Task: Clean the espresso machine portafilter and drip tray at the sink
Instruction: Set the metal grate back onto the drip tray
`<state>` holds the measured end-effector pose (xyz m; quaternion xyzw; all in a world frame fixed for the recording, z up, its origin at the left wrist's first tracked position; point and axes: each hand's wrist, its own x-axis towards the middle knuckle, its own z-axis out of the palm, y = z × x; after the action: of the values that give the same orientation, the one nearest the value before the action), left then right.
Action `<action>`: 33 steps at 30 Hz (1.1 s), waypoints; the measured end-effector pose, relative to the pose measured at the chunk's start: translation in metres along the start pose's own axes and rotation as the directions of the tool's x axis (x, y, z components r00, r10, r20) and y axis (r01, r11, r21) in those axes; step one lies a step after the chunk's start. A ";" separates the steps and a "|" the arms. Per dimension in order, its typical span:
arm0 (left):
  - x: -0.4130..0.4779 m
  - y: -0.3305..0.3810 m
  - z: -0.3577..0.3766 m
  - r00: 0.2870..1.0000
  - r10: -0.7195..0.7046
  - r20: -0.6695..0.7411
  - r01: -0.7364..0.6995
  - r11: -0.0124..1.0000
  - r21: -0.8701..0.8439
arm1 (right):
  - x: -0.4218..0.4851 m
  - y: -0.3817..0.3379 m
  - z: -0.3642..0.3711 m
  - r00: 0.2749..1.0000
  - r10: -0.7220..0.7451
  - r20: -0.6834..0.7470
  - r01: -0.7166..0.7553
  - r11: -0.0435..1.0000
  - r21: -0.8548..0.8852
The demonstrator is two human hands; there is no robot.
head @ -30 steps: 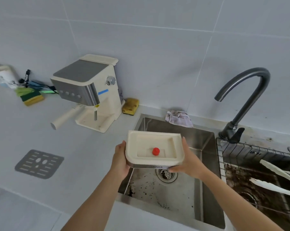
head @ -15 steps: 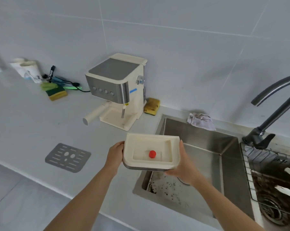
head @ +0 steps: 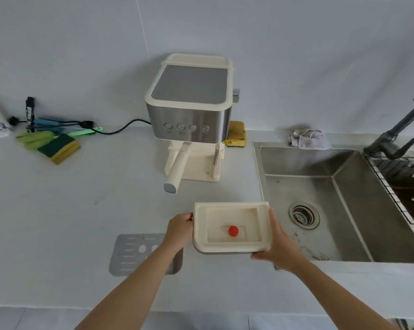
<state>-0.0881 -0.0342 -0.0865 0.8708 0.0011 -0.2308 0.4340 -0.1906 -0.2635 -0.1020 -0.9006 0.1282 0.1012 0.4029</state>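
I hold the drip tray (head: 232, 207) level in both hands, above the counter (head: 82, 198) just left of the sink (head: 358, 194), in front of the espresso machine (head: 191, 103). My left hand (head: 178, 232) grips the tray's left side with the fingers (head: 186, 216) curled round its edge. My right hand (head: 281, 244) grips the right side, thumb lying along the rim and the other fingers under the front corner.

The tray is cream plastic, rectangular with rounded corners, with a wide flat rim around a shallow sunken well. A small round red float (head: 233, 231) stands in the well, toward the near side. A grey metal strip runs under the front edge.

The portafilter (head: 177, 167) is locked in the machine, its cream handle pointing toward me. The tray's metal grate (head: 132, 253) lies flat on the counter, partly under my left forearm.
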 end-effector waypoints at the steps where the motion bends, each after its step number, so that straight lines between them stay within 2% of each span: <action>1: 0.001 -0.007 -0.001 1.000 0.016 0.018 -0.017 0.998 0.055 | -0.004 -0.001 0.004 1.000 0.010 0.005 -0.009 1.000 -0.030; 8: 0.001 -0.024 0.005 0.994 0.060 0.086 -0.087 0.927 0.365 | -0.021 -0.003 0.011 0.999 0.047 0.014 -0.045 0.988 -0.149; 12: 0.000 -0.026 0.005 0.991 0.046 0.128 -0.099 0.889 0.448 | -0.024 -0.005 0.013 0.997 0.081 0.014 -0.076 0.978 -0.196; 17: -0.003 -0.026 0.001 0.989 0.043 0.142 -0.099 0.905 0.413 | -0.028 -0.006 0.018 0.992 0.120 0.040 -0.106 0.961 -0.255; 21: -0.009 -0.034 -0.011 0.997 0.056 0.049 -0.070 0.936 0.346 | -0.030 -0.016 0.015 0.981 0.185 0.061 -0.154 0.926 -0.344; 23: -0.014 -0.040 -0.027 0.998 0.060 -0.028 -0.048 0.950 0.308 | -0.032 -0.033 0.013 0.977 0.200 0.067 -0.169 0.931 -0.325; 26: -0.022 -0.051 -0.054 0.992 0.011 -0.129 0.024 0.964 0.264 | -0.035 -0.078 0.025 0.990 0.135 0.045 -0.121 0.966 -0.226; 29: -0.031 -0.065 -0.075 0.983 -0.003 -0.186 0.062 0.949 0.309 | -0.039 -0.131 0.055 0.997 0.065 0.039 -0.061 0.994 -0.086; 31: -0.034 -0.077 -0.085 0.972 -0.043 -0.230 0.108 0.955 0.276 | -0.041 -0.161 0.082 0.993 0.061 0.099 -0.064 0.998 0.022; 33: -0.037 -0.089 -0.093 0.962 -0.092 -0.257 0.156 0.959 0.239 | -0.037 -0.180 0.111 0.978 0.106 0.182 -0.129 0.984 0.122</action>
<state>-0.1012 0.0990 -0.0903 0.9395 0.0795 -0.1475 0.2988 -0.1776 -0.0586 -0.0381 -0.8502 0.1519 0.1948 0.4649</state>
